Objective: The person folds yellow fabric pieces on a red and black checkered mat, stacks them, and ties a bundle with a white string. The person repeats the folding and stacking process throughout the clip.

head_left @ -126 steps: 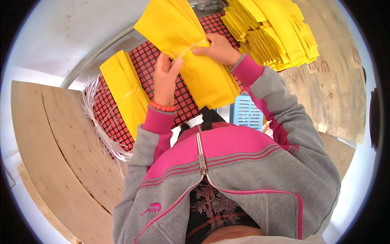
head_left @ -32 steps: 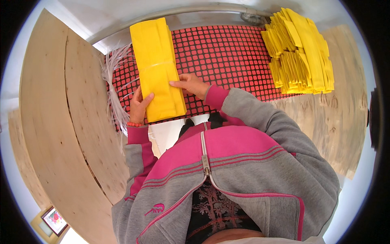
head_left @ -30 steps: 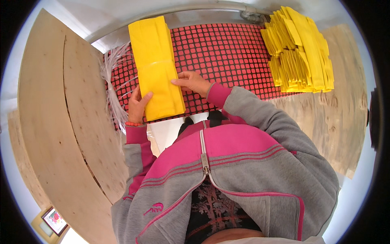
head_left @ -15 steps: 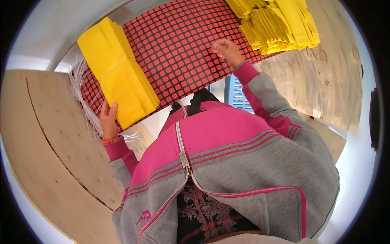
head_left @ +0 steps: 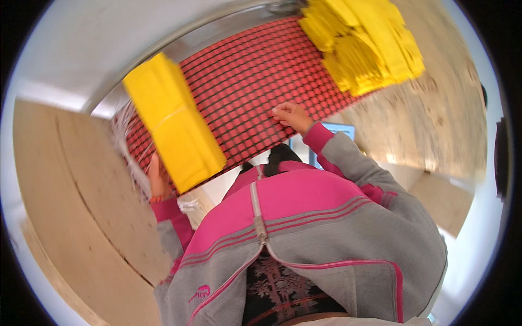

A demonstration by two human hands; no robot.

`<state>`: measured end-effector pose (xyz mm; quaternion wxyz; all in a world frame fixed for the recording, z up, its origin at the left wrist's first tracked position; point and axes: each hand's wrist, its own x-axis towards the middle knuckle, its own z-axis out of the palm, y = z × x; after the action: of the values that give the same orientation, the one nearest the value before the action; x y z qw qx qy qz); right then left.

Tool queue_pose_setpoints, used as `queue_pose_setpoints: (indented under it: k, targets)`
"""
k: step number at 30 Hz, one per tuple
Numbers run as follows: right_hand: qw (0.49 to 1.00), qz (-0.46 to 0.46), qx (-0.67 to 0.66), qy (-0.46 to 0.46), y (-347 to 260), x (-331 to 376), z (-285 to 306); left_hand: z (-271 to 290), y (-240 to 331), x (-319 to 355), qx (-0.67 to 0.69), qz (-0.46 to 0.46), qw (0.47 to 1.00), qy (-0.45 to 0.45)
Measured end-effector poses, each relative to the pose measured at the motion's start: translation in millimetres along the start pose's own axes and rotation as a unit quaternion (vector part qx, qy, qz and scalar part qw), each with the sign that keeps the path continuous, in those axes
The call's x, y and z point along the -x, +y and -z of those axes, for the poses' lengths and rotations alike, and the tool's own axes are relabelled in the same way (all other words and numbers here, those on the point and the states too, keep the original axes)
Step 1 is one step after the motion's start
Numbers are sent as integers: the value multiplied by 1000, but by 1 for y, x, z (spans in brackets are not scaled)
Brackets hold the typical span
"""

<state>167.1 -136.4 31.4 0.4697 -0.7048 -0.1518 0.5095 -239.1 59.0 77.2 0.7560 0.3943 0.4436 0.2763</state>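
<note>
A long bundle of folded yellow fabric pieces point(head_left: 176, 125) lies slanted on the left of the red-and-black checked cloth point(head_left: 239, 87). A thin pale band runs across its middle. At the near left edge of the bundle, my left hand point(head_left: 157, 176) rests with its fingers stretched along the side; they are slightly blurred. My right hand point(head_left: 292, 117) hovers over the near edge of the cloth, fingers curled in against the thumb, with nothing visible in them. Farther off at the right is a heaped pile of yellow folded fabric point(head_left: 370, 51).
White strips or ties point(head_left: 128, 136) hang beside the bundle at the left edge of the cloth. Wooden boards flank me, one at the left point(head_left: 70, 179) and one at the right point(head_left: 435, 119). A blue plastic stool or crate point(head_left: 340, 130) shows below the right forearm. A metal rail point(head_left: 179, 35) runs behind.
The whole view has shifted, so the cloth and bundle sit lower. My right hand has come nearer to me and its fingers are closer together. My left hand stays by the bundle.
</note>
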Motion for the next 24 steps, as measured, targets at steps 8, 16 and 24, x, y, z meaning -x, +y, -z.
queue_pose_setpoints:
  k: [8, 16, 24]
  targets:
    - [984, -17, 41, -171, -60, -9, -99, 26, -31, -24, 19, -25, 997, 77]
    - [989, -73, 9, -129, -49, -17, -123, 76, -3, -6, -506, -255, 702, 432]
    - [987, -53, 16, -152, -31, -28, -106, 122, 8, -78, -646, -58, 617, 446]
